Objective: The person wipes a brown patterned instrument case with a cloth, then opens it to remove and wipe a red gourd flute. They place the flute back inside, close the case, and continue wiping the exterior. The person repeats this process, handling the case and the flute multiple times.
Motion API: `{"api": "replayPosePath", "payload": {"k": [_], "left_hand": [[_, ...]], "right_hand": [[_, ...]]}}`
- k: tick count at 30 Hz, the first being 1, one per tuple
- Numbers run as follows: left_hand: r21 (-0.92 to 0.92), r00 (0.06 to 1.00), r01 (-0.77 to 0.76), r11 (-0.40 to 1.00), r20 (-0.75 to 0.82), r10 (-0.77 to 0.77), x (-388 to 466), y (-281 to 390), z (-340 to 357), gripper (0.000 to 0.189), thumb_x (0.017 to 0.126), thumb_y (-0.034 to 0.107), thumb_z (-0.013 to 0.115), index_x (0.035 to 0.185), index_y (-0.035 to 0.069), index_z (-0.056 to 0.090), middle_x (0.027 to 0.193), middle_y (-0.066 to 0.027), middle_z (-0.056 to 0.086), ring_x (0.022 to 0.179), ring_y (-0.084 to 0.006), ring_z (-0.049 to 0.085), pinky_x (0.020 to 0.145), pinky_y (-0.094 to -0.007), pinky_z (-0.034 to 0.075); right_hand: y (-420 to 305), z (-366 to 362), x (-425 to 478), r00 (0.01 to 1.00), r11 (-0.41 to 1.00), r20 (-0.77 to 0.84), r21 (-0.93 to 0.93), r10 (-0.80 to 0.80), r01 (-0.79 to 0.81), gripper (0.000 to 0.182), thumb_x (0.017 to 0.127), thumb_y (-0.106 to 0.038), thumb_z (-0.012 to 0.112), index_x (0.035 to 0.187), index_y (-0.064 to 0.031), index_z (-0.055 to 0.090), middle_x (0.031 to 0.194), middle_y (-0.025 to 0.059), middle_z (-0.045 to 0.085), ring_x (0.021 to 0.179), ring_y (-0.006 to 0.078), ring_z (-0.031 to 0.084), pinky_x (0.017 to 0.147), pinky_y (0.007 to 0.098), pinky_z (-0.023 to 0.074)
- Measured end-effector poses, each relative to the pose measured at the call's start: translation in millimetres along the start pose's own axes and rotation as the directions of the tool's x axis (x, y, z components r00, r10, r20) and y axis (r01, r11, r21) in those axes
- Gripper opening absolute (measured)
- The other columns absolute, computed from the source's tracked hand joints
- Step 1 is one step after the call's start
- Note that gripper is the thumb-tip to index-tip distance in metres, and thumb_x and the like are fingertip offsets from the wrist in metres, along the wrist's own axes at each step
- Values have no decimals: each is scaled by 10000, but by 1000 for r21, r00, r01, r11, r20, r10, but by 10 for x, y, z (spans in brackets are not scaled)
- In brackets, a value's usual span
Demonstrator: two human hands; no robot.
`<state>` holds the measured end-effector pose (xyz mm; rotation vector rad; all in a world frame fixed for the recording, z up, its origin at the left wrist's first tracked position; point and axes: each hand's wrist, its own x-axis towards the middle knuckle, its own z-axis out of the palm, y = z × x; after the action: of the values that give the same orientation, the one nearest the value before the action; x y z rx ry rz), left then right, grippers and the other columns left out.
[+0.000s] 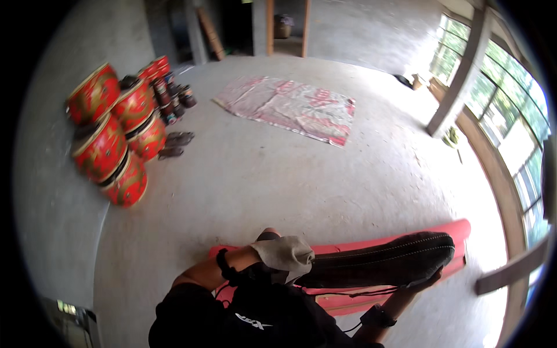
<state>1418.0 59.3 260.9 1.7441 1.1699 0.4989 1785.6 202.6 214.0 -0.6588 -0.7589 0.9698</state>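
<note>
A long black leather-like item [378, 263] with two rows of white stitching lies slanted across in front of me. Its rounded end points to the right. My right hand [428, 280] grips that end from below, with most of the fingers hidden behind it. At the other end a grey cloth [285, 256] covers my left hand, which appears to hold it against the item. Dark cords [365, 293] hang along the lower edge. Beneath everything is a red bench-like piece [348, 306], mostly hidden.
Red and gold drums [100, 148] are stacked by the left wall, with dark shoes [174, 143] beside them. A creased printed sheet [291, 106] lies on the concrete floor. A post [461, 69] and large windows [509, 108] stand right; a wooden beam [509, 269] juts in nearby.
</note>
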Motion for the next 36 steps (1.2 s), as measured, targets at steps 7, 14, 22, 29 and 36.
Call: {"api": "replayPosePath", "payload": {"k": [7, 14, 22, 29, 36], "left_hand": [[-280, 936, 103, 954, -296, -188, 105, -532, -125, 213, 809, 233, 641, 889, 37, 654, 771, -84, 644, 756, -173, 589, 734, -318, 458], [4, 839, -123, 992, -534, 106, 104, -1378, -779, 245, 882, 280, 622, 974, 54, 646, 860, -90, 652, 854, -235, 617, 810, -319, 454], [-702, 776, -224, 676, -548, -312, 282, -2480, -2207, 134, 853, 189, 659, 861, 55, 662, 767, -92, 630, 742, -105, 559, 764, -325, 467], [-565, 721, 85, 821, -534, -442, -123, -2347, -3464, 55, 848, 43, 646, 805, 23, 619, 747, -12, 612, 692, -60, 538, 627, -244, 454], [-441, 413, -106, 891, -835, -364, -142, -2577, -4266, 101, 872, -50, 510, 862, -30, 609, 853, -36, 598, 754, -64, 508, 677, -224, 444]], "right_hand": [[1034, 586, -303, 860, 838, 39, 206, 509, -505, 825, 892, -705, 368, 1482, -131, 312, 1483, 157, 360, 1332, 352, 382, 1108, 504, 336], [2152, 1645, -644, 563, 571, 373, 99, 738, -815, 664, 877, -538, 556, 1373, -112, 445, 1308, 118, 520, 1189, 322, 504, 1013, 485, 421], [3419, 3680, 441, 678, 740, 421, 25, 602, -672, 571, 881, -428, 560, 1299, -42, 511, 1216, 158, 597, 1098, 321, 580, 971, 471, 459], [4139, 5370, 1091, 811, 785, 186, 208, 554, -584, 592, 918, -433, 484, 1374, -57, 447, 1340, 175, 517, 1216, 353, 511, 1041, 515, 413], [4618, 6155, 1103, 669, 662, 568, 267, 479, -701, 564, 910, -440, 516, 1291, -25, 496, 1199, 168, 605, 1052, 321, 612, 927, 459, 500]]}}
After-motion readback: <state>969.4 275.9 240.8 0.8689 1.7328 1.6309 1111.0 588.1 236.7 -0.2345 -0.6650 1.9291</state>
